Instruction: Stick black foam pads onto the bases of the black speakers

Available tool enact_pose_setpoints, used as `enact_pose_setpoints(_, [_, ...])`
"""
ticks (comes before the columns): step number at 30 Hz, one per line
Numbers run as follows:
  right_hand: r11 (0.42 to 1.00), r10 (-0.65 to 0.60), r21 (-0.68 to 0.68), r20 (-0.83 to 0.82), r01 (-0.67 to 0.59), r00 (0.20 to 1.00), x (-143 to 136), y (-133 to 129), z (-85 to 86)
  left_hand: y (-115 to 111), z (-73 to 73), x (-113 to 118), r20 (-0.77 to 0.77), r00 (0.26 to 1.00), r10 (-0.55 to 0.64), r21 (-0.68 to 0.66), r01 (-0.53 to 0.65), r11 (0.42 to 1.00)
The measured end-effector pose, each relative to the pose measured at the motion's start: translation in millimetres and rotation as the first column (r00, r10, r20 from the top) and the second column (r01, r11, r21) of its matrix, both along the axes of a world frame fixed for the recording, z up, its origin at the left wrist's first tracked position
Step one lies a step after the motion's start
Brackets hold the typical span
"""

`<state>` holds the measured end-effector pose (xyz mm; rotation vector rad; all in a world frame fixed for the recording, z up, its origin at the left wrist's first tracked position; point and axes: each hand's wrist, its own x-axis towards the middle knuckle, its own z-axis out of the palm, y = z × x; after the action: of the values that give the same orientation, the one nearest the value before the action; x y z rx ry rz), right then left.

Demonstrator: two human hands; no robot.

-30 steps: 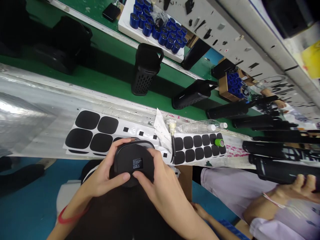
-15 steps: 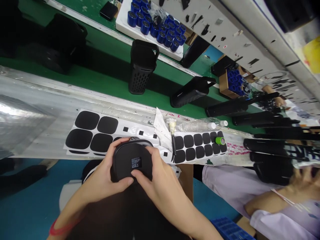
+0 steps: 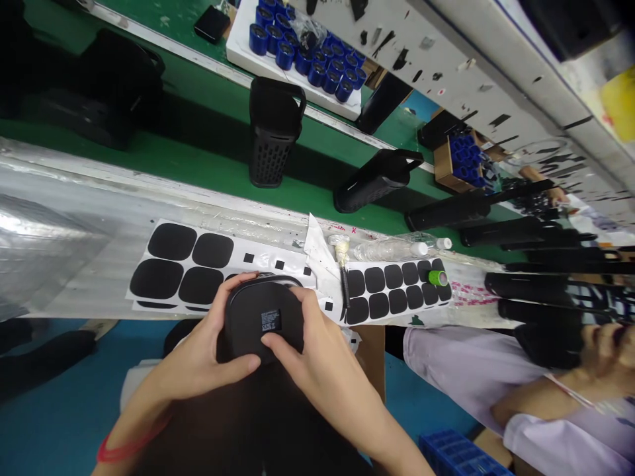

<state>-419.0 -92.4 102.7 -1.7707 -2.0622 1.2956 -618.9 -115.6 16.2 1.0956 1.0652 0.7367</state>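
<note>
Between my hands is a black portable speaker [image 3: 248, 317], its rounded end face with a small printed label turned up toward me. My left hand [image 3: 213, 354] grips its left side, fingers over the far edge and thumb along the near edge. On the right side, my right hand [image 3: 317, 350] holds it too, the thumb pressed on the face just below the label. The rest of its body is hidden. Just beyond it lies a sheet of black rounded-square stickers [image 3: 171, 240], partly covered by my hands and the speaker.
Similar speakers stand on the green conveyor [image 3: 208, 152], one upright [image 3: 274, 132] and one tilted [image 3: 374, 182]. A brush [image 3: 343, 264], clear bottles [image 3: 389, 250], a green roll [image 3: 437, 277] and a second sticker sheet [image 3: 387, 291] lie to the right. A co-worker's arm [image 3: 536, 390] is at right.
The speakers on the conveyor have shifted slightly left. My left thumb has slid a little left on the held speaker; otherwise both hands keep their hold.
</note>
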Motion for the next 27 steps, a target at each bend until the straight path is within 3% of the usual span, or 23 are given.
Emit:
enact_pose_setpoints(9, [0.999,0.01,-0.051,-0.023,-0.011,1.0,3,5,3.5,-1,3.2,-6,0.285,0.959,0.015,-0.141,0.026,0.99])
enact_pose_setpoints(15, [0.997,0.003,-0.076,-0.014,-0.005,1.0,2,5,5.5,-1,3.0,-1,0.035,0.999,-0.037,-0.023,0.038,0.999])
enact_pose_setpoints(22, [0.998,0.033,-0.06,-0.055,-0.036,0.998,9,6,8.3,-3,3.1,4,0.065,0.996,0.069,-0.085,-0.063,0.994])
enact_pose_setpoints(27, [0.996,0.083,0.032,0.069,-0.085,0.994,-2,-1,10.5,-1,0.2,8,0.01,0.996,0.087,-0.037,-0.087,0.996])
